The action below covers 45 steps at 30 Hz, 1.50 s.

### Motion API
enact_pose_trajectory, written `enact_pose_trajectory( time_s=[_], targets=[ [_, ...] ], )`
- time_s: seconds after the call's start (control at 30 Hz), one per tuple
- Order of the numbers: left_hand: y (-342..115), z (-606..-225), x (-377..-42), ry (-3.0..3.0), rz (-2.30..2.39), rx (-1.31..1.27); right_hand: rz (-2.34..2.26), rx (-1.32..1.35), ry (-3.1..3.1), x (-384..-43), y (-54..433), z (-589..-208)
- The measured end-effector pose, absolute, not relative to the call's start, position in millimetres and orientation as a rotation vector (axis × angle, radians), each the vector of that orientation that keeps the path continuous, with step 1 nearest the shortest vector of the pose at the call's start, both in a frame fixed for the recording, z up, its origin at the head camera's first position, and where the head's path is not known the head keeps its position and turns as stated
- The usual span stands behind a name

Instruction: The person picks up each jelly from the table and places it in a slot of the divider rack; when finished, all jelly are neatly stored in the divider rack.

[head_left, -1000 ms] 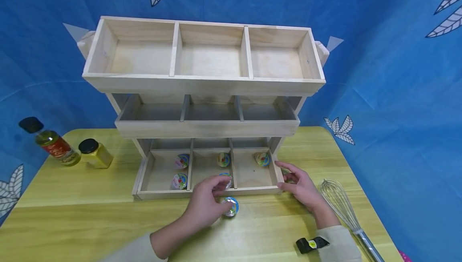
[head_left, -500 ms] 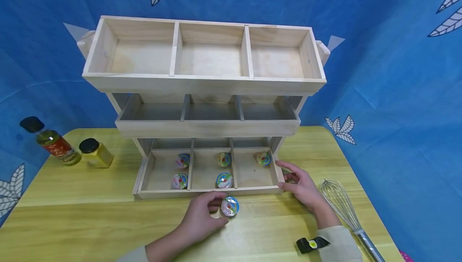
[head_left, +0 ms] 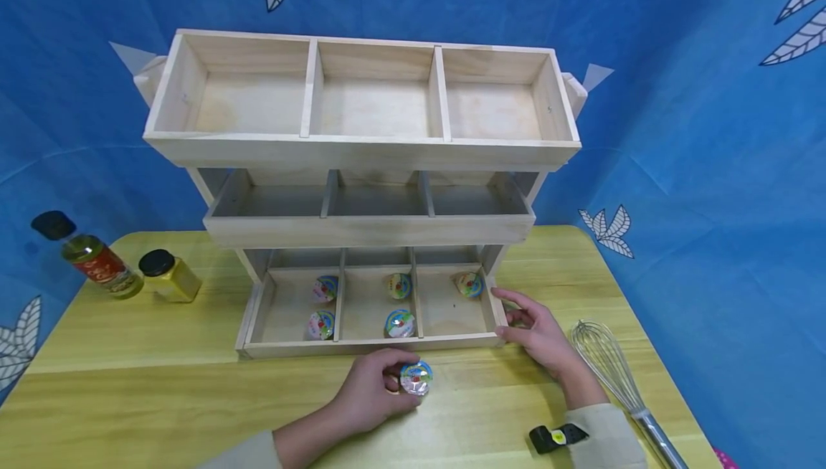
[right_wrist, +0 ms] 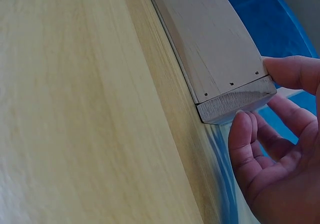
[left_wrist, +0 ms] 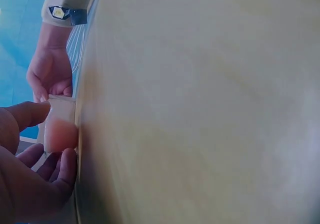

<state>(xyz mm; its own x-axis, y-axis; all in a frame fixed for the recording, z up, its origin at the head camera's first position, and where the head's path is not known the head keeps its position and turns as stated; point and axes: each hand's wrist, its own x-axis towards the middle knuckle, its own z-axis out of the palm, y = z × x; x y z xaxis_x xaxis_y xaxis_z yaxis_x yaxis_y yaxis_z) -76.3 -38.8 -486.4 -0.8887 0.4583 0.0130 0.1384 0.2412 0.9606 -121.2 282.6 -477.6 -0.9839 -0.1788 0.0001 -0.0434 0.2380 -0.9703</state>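
Note:
A small jelly cup [head_left: 416, 379] with a shiny printed lid is at the table in front of the wooden rack [head_left: 368, 232]. My left hand [head_left: 373, 394] pinches it between thumb and fingers; its reddish side shows in the left wrist view. My right hand [head_left: 540, 338] grips the right end of the bottom tray [head_left: 290, 348], thumb at the front corner and fingers along the side. Inside that tray, the left compartment bears two jelly cups [head_left: 320, 325], the middle one two more [head_left: 400, 323], and the right one a single cup [head_left: 469, 284] at the back.
Two upper trays [head_left: 361, 152] overhang the bottom one. A whisk [head_left: 609, 365] lies right of my right hand. Over on the left are an oil bottle [head_left: 103, 264] and a yellow jar [head_left: 173, 279] with a black lid. A blue cloth [head_left: 677, 168] hangs behind.
My left hand has drawn back from the middle compartment's front cup and closed round the jelly cup on the table, which has shifted slightly right and nearer. My right hand stays put.

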Motion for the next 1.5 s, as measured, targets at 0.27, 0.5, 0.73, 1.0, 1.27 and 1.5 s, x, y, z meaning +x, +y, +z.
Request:
enact_pose_trajectory(
  time_s=[0.27, 0.5, 0.73, 1.0, 1.27, 1.5],
  targets=[
    [-36.7, -491.7, -77.3, 2.274, 1.685, 0.601, -1.855, -0.198, 2.387, -120.7, 281.1, -477.5],
    [-32.4, -482.9, -74.9, 2.186, 1.718, 0.547, -1.858, -0.204, 2.38, -121.1, 280.7, -478.5],
    [-25.6, -470.3, -75.8, 2.079, 1.788, 0.573, -1.875, -0.204, 2.372, -120.6, 281.3, -479.4],
    [-16.8, -451.1, -89.5, 2.066, 1.803, 0.631, -1.893, -0.205, 2.357, -120.6, 281.1, -479.3],
    [4.1, -437.0, -112.8, 2.107, 1.828, 0.619, -1.879, -0.206, 2.367, -120.4, 281.5, -476.6],
    [24.6, -442.4, -136.7, 2.217, 1.785, 0.608, -1.874, -0.22, 2.374, -120.1, 282.1, -476.5]
  ],
)
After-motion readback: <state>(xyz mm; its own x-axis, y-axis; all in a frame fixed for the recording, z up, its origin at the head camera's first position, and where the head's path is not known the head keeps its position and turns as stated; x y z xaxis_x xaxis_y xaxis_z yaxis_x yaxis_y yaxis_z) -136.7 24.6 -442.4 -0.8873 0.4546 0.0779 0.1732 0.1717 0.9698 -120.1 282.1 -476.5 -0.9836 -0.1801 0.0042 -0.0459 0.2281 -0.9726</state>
